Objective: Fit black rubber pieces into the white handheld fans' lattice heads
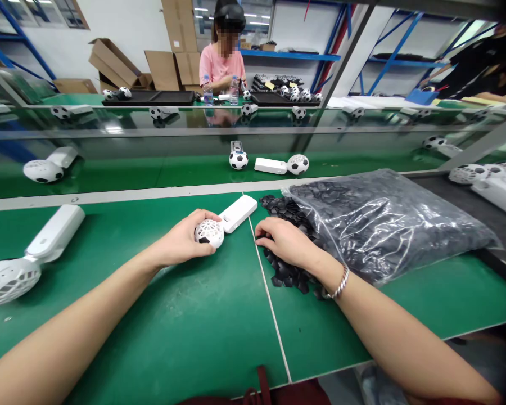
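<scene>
My left hand (pixel 185 236) is closed around the round, football-patterned head (pixel 209 233) of a white device that looks like a handheld fan. Its white handle (pixel 238 214) points away to the right, resting on the green table. The openwork side of the ball faces up, with a black patch near my thumb. At the left edge of the black pile (pixel 289 273), my right hand (pixel 280 239) pinches thumb and fingers together; a small dark piece shows at the tips. The pile consists of small flat black pieces, partly hidden by my hand and wrist.
A clear plastic bag (pixel 388 219) of black pieces lies right of the pile. Another white device (pixel 53 236) lies at left. More ball-headed devices, such as one (pixel 297 164), rest on the green conveyor belt (pixel 168 163) beyond. Across it, a person in pink (pixel 221 67) works.
</scene>
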{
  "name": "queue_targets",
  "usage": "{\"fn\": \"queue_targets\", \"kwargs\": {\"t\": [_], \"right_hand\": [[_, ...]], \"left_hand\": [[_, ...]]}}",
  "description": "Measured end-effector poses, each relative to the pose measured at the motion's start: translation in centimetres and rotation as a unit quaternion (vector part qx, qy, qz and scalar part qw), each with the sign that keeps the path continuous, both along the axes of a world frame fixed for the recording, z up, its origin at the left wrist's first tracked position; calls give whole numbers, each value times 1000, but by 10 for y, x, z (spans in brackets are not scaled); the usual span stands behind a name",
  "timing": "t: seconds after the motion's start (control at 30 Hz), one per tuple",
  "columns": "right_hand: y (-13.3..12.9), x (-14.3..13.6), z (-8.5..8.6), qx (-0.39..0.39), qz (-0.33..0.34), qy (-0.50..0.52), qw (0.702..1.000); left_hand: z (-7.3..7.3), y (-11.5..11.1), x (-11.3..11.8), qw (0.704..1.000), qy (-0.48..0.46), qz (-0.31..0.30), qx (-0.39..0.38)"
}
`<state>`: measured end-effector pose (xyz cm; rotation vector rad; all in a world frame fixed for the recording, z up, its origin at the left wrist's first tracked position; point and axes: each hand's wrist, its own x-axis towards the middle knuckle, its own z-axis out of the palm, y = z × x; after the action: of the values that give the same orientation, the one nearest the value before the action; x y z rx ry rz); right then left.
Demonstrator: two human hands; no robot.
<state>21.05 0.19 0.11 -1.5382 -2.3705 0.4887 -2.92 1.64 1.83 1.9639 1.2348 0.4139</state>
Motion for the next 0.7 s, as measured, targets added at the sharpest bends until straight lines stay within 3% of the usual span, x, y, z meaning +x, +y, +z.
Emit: {"fn": "queue_targets", "kwargs": {"t": [0.2, 0.33, 0.4, 0.53, 0.7], "right_hand": [[-13, -4, 14, -45, 56, 117, 991], [-19, -9, 16, -138, 55, 257, 955], [-19, -11, 15, -107, 73, 272, 953], [-19, -15, 12, 31, 123, 233, 964], [-21, -18, 10, 38, 134, 199, 970]], "left_hand": [[-1, -4, 1, 996, -35, -80, -14], [-1, -5, 2, 989, -40, -142, -15], [0, -5, 3, 987, -40, -158, -17], [1, -7, 4, 987, -32, -159, -11], [2, -8, 5, 988, -27, -154, -5]]}}
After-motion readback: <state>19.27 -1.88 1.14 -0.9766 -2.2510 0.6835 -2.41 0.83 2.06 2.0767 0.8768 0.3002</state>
